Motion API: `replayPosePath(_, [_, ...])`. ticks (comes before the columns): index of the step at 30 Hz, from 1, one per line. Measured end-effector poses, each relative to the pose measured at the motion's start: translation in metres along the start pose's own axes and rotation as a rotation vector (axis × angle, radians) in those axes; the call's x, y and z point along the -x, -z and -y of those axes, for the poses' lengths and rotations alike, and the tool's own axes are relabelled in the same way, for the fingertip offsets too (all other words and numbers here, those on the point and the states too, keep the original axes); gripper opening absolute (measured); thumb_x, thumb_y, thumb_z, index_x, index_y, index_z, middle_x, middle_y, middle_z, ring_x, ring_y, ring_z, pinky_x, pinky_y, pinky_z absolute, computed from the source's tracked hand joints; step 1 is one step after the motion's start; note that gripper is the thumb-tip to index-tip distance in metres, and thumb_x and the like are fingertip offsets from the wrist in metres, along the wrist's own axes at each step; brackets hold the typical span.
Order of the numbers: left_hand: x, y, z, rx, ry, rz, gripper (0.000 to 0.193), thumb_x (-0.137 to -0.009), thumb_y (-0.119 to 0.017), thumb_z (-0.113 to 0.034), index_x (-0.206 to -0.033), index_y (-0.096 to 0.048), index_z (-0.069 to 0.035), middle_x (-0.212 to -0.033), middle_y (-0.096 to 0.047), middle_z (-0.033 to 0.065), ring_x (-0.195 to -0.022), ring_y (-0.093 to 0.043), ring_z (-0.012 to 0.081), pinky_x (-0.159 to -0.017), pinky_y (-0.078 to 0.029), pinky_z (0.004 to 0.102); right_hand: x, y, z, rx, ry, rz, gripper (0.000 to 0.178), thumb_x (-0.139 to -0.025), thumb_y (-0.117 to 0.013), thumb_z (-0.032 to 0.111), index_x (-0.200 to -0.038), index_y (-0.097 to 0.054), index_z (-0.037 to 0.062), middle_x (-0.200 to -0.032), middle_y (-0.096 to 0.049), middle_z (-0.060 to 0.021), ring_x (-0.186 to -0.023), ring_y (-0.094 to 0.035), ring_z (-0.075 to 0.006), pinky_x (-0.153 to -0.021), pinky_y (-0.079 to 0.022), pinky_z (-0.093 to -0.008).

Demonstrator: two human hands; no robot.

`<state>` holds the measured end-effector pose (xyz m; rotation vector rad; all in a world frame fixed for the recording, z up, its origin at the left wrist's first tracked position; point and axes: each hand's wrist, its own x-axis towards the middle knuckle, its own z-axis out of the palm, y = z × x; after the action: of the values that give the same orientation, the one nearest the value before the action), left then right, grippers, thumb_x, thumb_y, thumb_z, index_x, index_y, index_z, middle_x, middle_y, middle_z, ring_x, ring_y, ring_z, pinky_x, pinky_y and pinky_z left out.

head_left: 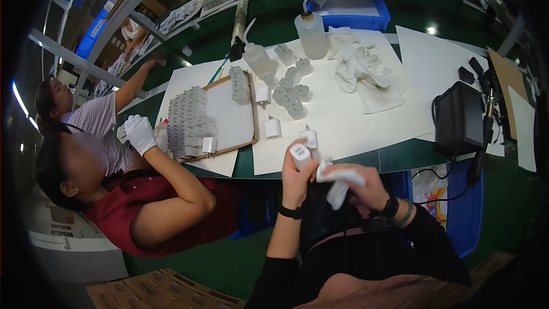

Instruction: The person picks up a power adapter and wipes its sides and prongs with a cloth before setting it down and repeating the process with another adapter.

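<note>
My left hand (pixel 295 183) is closed around a white charger plug (pixel 300 153), its two-port end facing up. Just to the right, my right hand (pixel 369 187) grips a crumpled white cloth (pixel 341 178), part of which hangs down below the fingers. The cloth is close beside the charger; whether they touch I cannot tell. Beyond my left hand a white charger (pixel 309 138) stands at the table's near edge. Another single charger (pixel 272 129) sits farther left. Behind these, several grey-white chargers (pixel 289 103) are grouped on the white sheet (pixel 337 131).
A shallow cardboard tray (pixel 231 120) at left holds rows of chargers. Two dispensing bottles (pixel 313 37) and white rags (pixel 366 77) lie farther back, before a blue bin (pixel 366 18). A black box (pixel 459 115) with cables stands right. A gloved co-worker (pixel 166 212) sits at left.
</note>
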<state>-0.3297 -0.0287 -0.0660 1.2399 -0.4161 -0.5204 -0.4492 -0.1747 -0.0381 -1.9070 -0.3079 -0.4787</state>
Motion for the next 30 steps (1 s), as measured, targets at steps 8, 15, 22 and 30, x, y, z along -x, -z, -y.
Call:
replayPosePath(8, [0.009, 0.005, 0.014, 0.417, 0.138, 0.171, 0.047, -0.096, -0.041, -0.035, -0.133, -0.034, -0.006, -0.111, -0.054, 0.0119, -0.095, -0.059, 0.0212, -0.076, -0.051, 0.0354, -0.032, 0.008, -0.005, -0.043, -0.246, -0.472, 0.034, -0.083, -0.053, 0.01, -0.115, -0.058, 0.0007, -0.116, -0.06, -0.0157, -0.111, -0.055, -0.0326, -0.098, -0.04, -0.038])
replayPosePath(15, [0.006, -0.037, 0.009, 0.55, 0.277, -0.328, 0.055, -0.097, -0.025, -0.05, -0.134, -0.035, -0.009, -0.113, -0.054, 0.0093, -0.101, -0.057, 0.0204, -0.08, -0.05, 0.0355, -0.035, -0.019, -0.011, 0.294, 0.131, -0.094, 0.039, -0.08, -0.055, 0.006, -0.119, -0.057, 0.0025, -0.124, -0.056, -0.0123, -0.117, -0.051, -0.0295, -0.101, -0.037, -0.0408])
replayPosePath(22, [-0.009, -0.009, 0.02, 0.856, 0.231, -0.014, 0.051, -0.098, -0.028, -0.046, -0.121, -0.047, -0.006, -0.109, -0.056, 0.0086, -0.091, -0.056, 0.0209, -0.085, -0.044, 0.0334, -0.015, -0.028, -0.015, 0.075, 0.028, -0.063, 0.036, -0.083, -0.052, 0.006, -0.119, -0.057, 0.0039, -0.122, -0.057, -0.0115, -0.116, -0.052, -0.0285, -0.101, -0.037, -0.0403])
replayPosePath(30, [-0.017, 0.018, 0.034, 1.004, 0.237, 0.158, 0.045, -0.097, -0.033, -0.046, -0.113, -0.046, -0.006, -0.106, -0.052, 0.0081, -0.081, -0.051, 0.0199, -0.071, -0.048, 0.0344, 0.007, 0.007, -0.036, -0.941, -0.688, -0.673, 0.032, -0.089, -0.049, 0.008, -0.119, -0.056, -0.0003, -0.116, -0.061, -0.0109, -0.114, -0.052, -0.0188, -0.095, -0.04, -0.0314])
